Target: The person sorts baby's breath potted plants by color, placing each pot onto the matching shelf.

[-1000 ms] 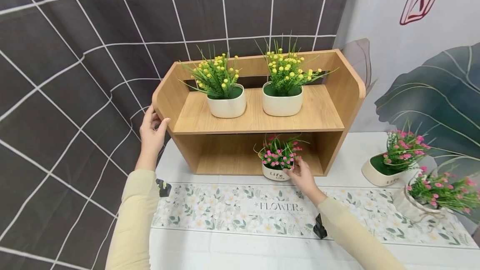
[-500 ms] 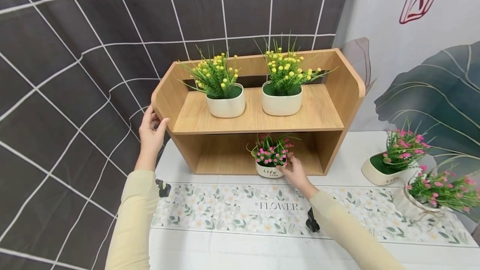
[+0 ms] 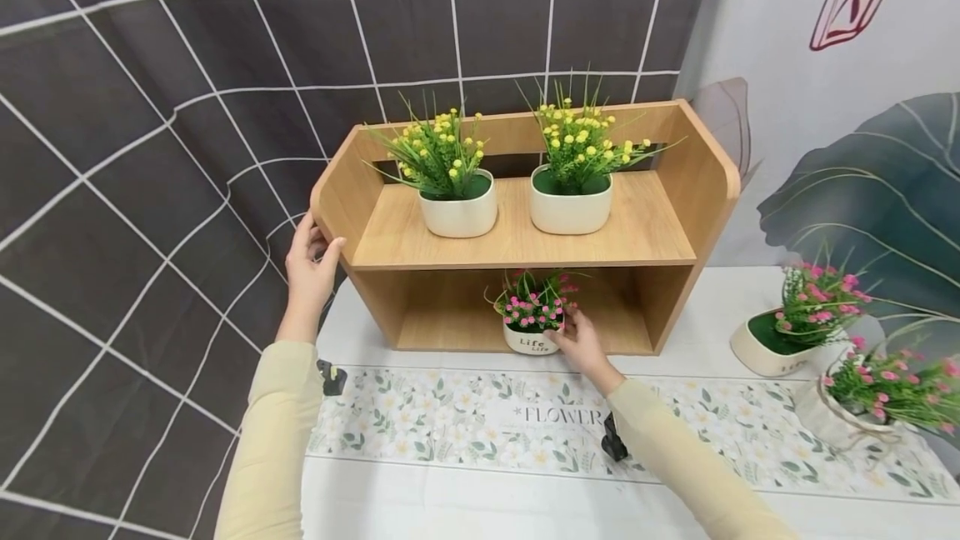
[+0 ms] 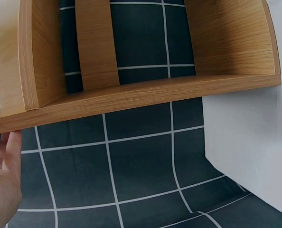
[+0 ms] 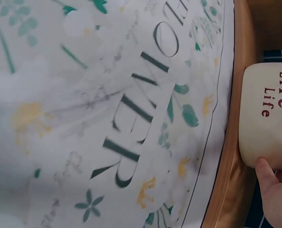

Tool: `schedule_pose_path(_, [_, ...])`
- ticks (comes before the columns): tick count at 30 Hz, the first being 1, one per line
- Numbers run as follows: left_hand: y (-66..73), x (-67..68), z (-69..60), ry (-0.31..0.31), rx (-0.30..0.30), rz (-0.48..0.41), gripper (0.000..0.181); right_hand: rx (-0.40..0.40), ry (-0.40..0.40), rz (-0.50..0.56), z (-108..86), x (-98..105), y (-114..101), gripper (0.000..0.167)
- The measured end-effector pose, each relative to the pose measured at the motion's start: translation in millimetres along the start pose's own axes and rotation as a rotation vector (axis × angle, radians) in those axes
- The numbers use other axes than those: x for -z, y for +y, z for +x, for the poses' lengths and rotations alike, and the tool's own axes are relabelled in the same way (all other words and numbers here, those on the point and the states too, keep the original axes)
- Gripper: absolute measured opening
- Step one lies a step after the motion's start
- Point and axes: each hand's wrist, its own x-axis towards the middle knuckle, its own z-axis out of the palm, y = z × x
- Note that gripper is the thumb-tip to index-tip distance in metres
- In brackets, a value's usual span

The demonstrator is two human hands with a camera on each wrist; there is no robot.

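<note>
My left hand [image 3: 311, 269] grips the left side panel of a two-level wooden shelf [image 3: 525, 263]; in the left wrist view, fingers [image 4: 7, 154] lie against the panel's edge. A white pot lettered "Life" [image 3: 531, 342] with pink flowers stands at the front of the lower level, and my right hand [image 3: 583, 346] holds its right side. The right wrist view has the pot [image 5: 267, 118] over the shelf's front edge, with the thumb of my right hand [image 5: 278, 197] against it. Part of that hand is out of frame.
Two white pots [image 3: 459, 215] [image 3: 570, 211] with yellow flowers stand on the upper level. At the right, a cream pot [image 3: 768, 348] and a ribbed pot [image 3: 836, 419] hold pink flowers. A floral runner [image 3: 450, 423] crosses the table before the shelf.
The pink-flowered pot and my right hand have moved left along the lower level. My left hand keeps its hold on the side panel.
</note>
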Motion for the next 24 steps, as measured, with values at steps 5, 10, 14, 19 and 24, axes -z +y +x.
schedule_pose_path(5, [1.5,-2.3,-0.5,0.009,0.024,0.007,0.054,0.038,0.008,0.006,4.7,-6.0,-1.6,0.071])
schedule_pose_path(10, [1.1,-4.8,-1.9,0.004,0.019,-0.001,0.053,0.035,0.015,0.009,6.1,-13.8,-5.4,0.072])
schedule_pose_path(14, [-2.4,-3.9,-3.3,0.013,0.016,-0.007,0.053,0.045,0.017,0.027,6.9,-22.6,-8.1,0.071])
schedule_pose_path(19, [-3.3,-2.3,-2.5,0.029,0.014,-0.021,0.051,0.055,0.022,0.071,13.6,-34.0,-9.5,0.069])
schedule_pose_path(24, [-2.2,-3.2,-1.5,0.039,0.007,-0.021,0.051,0.066,0.032,0.105,16.1,-43.6,-12.6,0.068])
